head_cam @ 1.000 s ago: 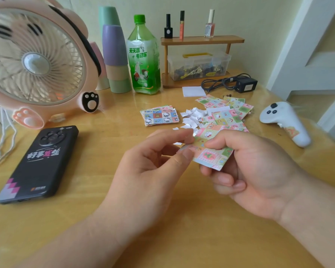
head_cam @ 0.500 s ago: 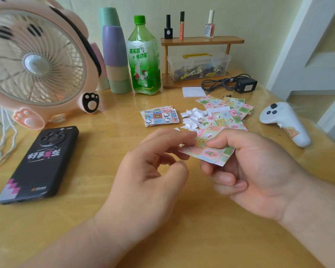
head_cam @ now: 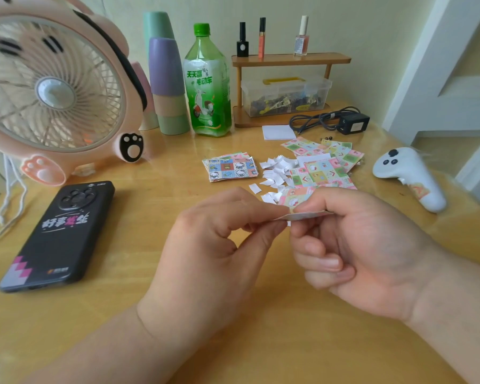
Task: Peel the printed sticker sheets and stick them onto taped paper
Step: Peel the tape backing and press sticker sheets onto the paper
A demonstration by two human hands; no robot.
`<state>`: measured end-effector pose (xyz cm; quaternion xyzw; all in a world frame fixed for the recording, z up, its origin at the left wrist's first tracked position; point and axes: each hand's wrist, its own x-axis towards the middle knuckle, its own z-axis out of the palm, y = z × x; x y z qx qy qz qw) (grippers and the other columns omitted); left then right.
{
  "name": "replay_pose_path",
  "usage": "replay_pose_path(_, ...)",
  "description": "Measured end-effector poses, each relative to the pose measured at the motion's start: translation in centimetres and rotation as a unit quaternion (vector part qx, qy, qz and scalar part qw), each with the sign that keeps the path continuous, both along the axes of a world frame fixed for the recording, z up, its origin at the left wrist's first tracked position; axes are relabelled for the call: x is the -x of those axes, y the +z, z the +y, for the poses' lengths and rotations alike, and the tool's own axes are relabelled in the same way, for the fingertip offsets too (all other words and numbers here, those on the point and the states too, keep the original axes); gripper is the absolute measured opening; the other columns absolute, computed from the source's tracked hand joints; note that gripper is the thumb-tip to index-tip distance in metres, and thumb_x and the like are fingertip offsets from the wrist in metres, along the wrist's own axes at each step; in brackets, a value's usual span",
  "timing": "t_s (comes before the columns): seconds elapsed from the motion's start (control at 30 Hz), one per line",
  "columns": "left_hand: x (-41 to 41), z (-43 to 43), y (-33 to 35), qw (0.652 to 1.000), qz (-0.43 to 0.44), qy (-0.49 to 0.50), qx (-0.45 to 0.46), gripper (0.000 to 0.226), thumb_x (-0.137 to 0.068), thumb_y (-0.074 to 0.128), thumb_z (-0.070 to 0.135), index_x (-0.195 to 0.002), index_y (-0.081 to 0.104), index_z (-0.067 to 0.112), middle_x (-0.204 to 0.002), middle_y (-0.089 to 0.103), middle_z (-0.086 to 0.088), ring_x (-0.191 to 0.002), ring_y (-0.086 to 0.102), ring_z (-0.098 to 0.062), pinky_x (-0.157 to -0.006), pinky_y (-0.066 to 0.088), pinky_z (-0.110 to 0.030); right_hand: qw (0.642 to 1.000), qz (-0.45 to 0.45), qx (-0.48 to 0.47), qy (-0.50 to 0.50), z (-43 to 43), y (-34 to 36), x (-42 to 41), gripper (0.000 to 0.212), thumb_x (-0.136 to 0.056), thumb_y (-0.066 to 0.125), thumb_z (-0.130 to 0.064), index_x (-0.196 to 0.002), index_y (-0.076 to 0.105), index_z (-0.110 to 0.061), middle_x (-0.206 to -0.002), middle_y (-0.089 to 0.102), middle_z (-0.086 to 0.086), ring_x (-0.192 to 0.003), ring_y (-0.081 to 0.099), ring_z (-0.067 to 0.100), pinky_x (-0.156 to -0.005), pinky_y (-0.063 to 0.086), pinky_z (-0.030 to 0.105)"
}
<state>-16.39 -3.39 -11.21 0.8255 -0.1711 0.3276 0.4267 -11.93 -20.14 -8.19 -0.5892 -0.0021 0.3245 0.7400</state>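
A small printed sticker sheet (head_cam: 302,216) is held edge-on above the wooden table, so its face is hidden. My left hand (head_cam: 222,245) pinches its left end between thumb and forefinger. My right hand (head_cam: 352,245) pinches its right part, other fingers curled below. Behind lie a stack of blue-patterned sticker sheets (head_cam: 230,167), a spread of green and pink sticker sheets (head_cam: 326,164) and a heap of torn white backing scraps (head_cam: 273,173). A blank white paper (head_cam: 278,132) lies further back.
A black phone (head_cam: 58,234) lies at the left, a pink fan (head_cam: 53,90) behind it. Stacked cups (head_cam: 166,84), a green bottle (head_cam: 208,84), a wooden shelf (head_cam: 288,60) over a clear box, a black charger (head_cam: 352,123) and a white controller (head_cam: 410,178) ring the table's back and right.
The sheet has tipped from face-up to edge-on. My left thumb and forefinger have closed on its left end, meeting my right fingertips.
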Motion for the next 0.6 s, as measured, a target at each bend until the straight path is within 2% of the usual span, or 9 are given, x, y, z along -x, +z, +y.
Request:
replay_pose_path(0.13, 0.2, 0.0, 0.3, 1.0, 0.0, -0.006, -0.022, 0.006, -0.085, 0.078, 0.018, -0.088, 0.079, 0.023, -0.074, 0.064, 0.016, -0.072, 0.061, -0.005, -0.069, 0.037, -0.003, 0.999, 0.019, 0.034, 0.028, -0.2, 0.1, -0.2, 0.031, -0.078, 0.057, -0.03, -0.056, 0.055, -0.009, -0.048, 0.036, 0.006, -0.037, 0.023, 0.013, -0.043, 0.005, 0.02)
replay_pose_path(0.2, 0.1, 0.0, 0.4, 0.999, 0.003, 0.0, -0.041, 0.005, -0.085, 0.078, 0.017, -0.084, 0.077, 0.022, -0.072, 0.062, 0.015, -0.071, 0.059, -0.004, -0.068, 0.036, -0.003, 0.996, 0.022, 0.061, 0.053, -0.4, 0.2, -0.5, 0.045, -0.081, 0.058, -0.045, -0.056, 0.055, -0.008, -0.046, 0.036, 0.007, -0.036, 0.024, 0.014, -0.044, 0.006, 0.019)
replay_pose_path(0.3, 0.1, 0.1, 0.4, 0.999, 0.022, -0.002, -0.041, 0.004, -0.085, 0.076, 0.019, -0.082, 0.075, 0.022, -0.071, 0.063, 0.013, -0.07, 0.059, -0.005, -0.066, 0.038, -0.006, 0.989, -0.013, 0.131, 0.067, -0.7, 0.4, -0.9, 0.062, -0.074, 0.058, -0.065, -0.056, 0.057, -0.005, -0.045, 0.04, 0.009, -0.034, 0.027, 0.015, -0.043, 0.009, 0.02)
replay_pose_path(0.33, 0.2, 0.1, 0.4, 0.999, 0.038, -0.009, -0.026, 0.004, -0.085, 0.076, 0.021, -0.082, 0.074, 0.023, -0.071, 0.063, 0.012, -0.068, 0.059, -0.006, -0.065, 0.04, -0.009, 0.981, -0.048, 0.18, 0.055, -0.8, 0.5, -1.0, 0.067, -0.072, 0.057, -0.07, -0.056, 0.059, -0.005, -0.045, 0.042, 0.011, -0.034, 0.03, 0.017, -0.041, 0.013, 0.02)
replay_pose_path(0.4, 0.4, 0.0, 0.3, 0.993, 0.104, -0.042, 0.039, 0.005, -0.086, 0.073, 0.024, -0.082, 0.071, 0.024, -0.066, 0.063, 0.009, -0.057, 0.055, -0.009, -0.056, 0.043, -0.02, 0.938, -0.173, 0.301, 0.008, -1.1, 0.1, -1.3, 0.075, -0.076, 0.054, -0.078, -0.057, 0.061, -0.006, -0.048, 0.051, 0.011, -0.037, 0.04, 0.02, -0.041, 0.029, 0.025)
replay_pose_path(0.47, 0.4, -0.1, 0.2, 0.973, 0.177, -0.077, 0.127, 0.013, -0.092, 0.071, 0.018, -0.082, 0.066, 0.024, -0.054, 0.055, 0.01, -0.045, 0.038, -0.016, -0.044, 0.028, -0.025, 0.875, -0.317, 0.36, -0.065, -1.6, -0.4, -1.8, 0.079, -0.083, 0.049, -0.079, -0.07, 0.06, -0.002, -0.054, 0.054, 0.011, -0.047, 0.048, 0.022, -0.054, 0.044, 0.04)
replay_pose_path(0.5, 0.3, -0.1, 0.2, 0.961, 0.203, -0.085, 0.17, 0.019, -0.094, 0.07, 0.012, -0.08, 0.064, 0.024, -0.053, 0.051, 0.01, -0.043, 0.032, -0.017, -0.043, 0.022, -0.029, 0.852, -0.38, 0.346, -0.102, -1.8, -0.5, -2.0, 0.078, -0.083, 0.048, -0.079, -0.075, 0.057, -0.002, -0.059, 0.054, 0.012, -0.054, 0.052, 0.024, -0.063, 0.048, 0.047)
replay_pose_path(0.53, 0.1, 0.0, 0.2, 0.947, 0.224, -0.093, 0.212, 0.025, -0.095, 0.067, 0.006, -0.077, 0.063, 0.023, -0.055, 0.051, 0.01, -0.042, 0.03, -0.018, -0.044, 0.019, -0.032, 0.832, -0.439, 0.316, -0.124, -2.0, -0.4, -2.1, 0.074, -0.082, 0.046, -0.077, -0.079, 0.058, -0.004, -0.066, 0.057, 0.012, -0.063, 0.055, 0.026, -0.069, 0.05, 0.048)
replay_pose_path(0.6, -0.1, 0.0, 0.4, 0.913, 0.26, -0.126, 0.289, 0.025, -0.095, 0.066, 0.001, -0.077, 0.063, 0.019, -0.06, 0.053, 0.004, -0.037, 0.03, -0.016, -0.042, 0.019, -0.031, 0.805, -0.515, 0.279, -0.091, -2.3, -0.1, -1.7, 0.053, -0.081, 0.051, -0.07, -0.084, 0.064, -0.019, -0.079, 0.064, -0.001, -0.077, 0.061, 0.017, -0.075, 0.05, 0.039)
